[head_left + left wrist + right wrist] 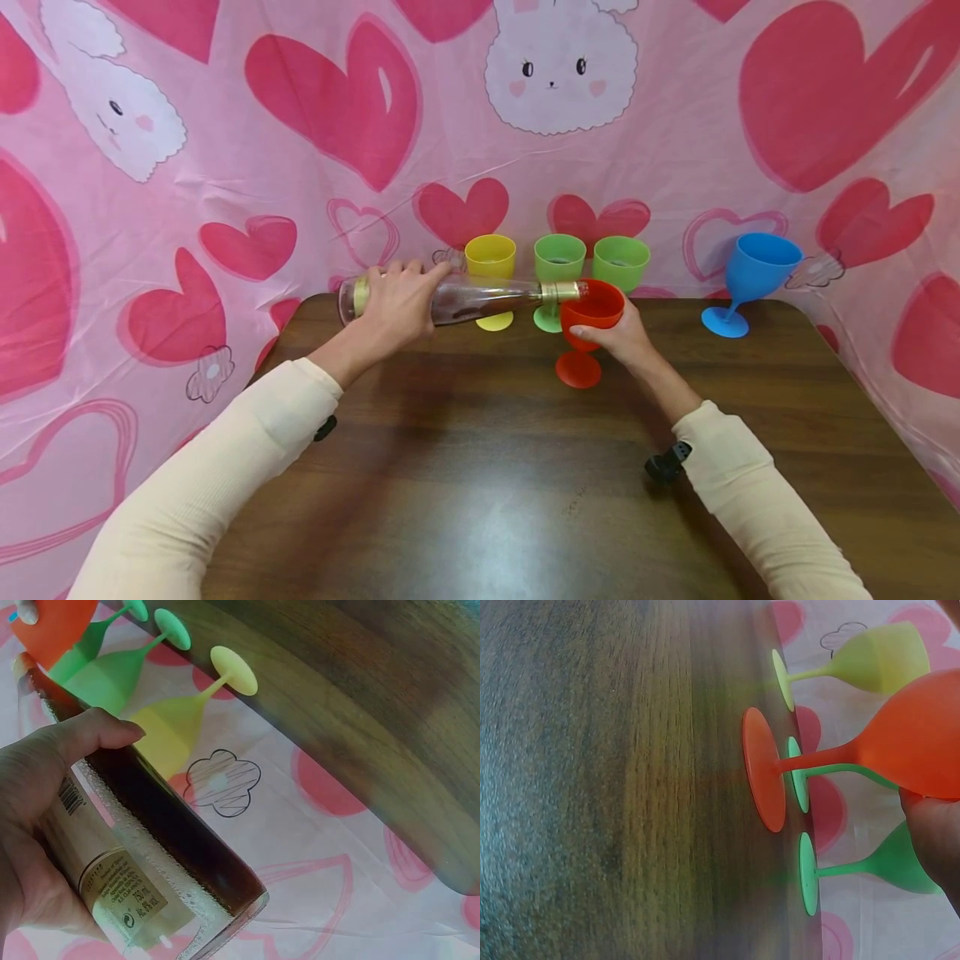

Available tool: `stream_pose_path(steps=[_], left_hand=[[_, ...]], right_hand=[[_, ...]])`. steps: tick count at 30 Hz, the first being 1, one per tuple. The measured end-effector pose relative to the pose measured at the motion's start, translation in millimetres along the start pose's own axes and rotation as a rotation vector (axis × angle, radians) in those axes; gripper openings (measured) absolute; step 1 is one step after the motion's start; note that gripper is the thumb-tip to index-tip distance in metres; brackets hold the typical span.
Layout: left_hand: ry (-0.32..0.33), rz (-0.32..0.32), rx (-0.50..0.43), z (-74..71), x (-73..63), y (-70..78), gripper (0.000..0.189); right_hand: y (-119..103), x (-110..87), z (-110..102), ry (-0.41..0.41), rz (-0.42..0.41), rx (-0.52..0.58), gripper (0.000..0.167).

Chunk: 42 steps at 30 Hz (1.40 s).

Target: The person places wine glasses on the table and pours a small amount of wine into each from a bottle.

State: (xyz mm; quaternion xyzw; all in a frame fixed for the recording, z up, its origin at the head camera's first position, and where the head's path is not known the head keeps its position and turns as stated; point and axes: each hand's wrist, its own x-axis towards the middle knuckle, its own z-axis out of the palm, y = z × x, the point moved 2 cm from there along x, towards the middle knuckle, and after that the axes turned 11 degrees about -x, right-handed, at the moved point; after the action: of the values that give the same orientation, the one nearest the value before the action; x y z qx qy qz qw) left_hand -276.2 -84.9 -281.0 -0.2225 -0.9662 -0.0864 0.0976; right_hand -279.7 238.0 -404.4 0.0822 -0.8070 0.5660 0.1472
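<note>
My left hand [397, 304] grips a clear glass bottle [480, 300] round its body and holds it nearly level. Dark liquid and froth show inside the bottle [180, 832] in the left wrist view. Its gold-wrapped neck lies over the rim of a red goblet [581, 321]. My right hand [618, 329] holds the goblet by its bowl, thumb on the near side. In the right wrist view the red goblet [915, 735] has its foot in full sight. Whether liquid is flowing, or is in the goblet, I cannot tell.
Behind the bottle stand a yellow goblet [491, 254] and two green goblets, one [558, 258] left of the other [621, 262]. A blue goblet [757, 271] stands at the back right of the wooden table [465, 483]. A pink heart-patterned cloth [450, 100] hangs behind.
</note>
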Motion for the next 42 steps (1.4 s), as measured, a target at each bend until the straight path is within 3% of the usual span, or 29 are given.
stream_pose_path(steps=[17, 42], left_hand=[[0.006, 0.023, 0.023, -1.6, 2.2, 2.7, 0.077], [-0.013, 0.009, 0.016, -4.0, 0.8, 3.9, 0.082]], right_hand=[[0.8, -0.2, -0.8, -0.003, 0.004, -0.006, 0.071], [0.4, 0.3, -0.4, -0.008, 0.001, 0.001, 0.072]])
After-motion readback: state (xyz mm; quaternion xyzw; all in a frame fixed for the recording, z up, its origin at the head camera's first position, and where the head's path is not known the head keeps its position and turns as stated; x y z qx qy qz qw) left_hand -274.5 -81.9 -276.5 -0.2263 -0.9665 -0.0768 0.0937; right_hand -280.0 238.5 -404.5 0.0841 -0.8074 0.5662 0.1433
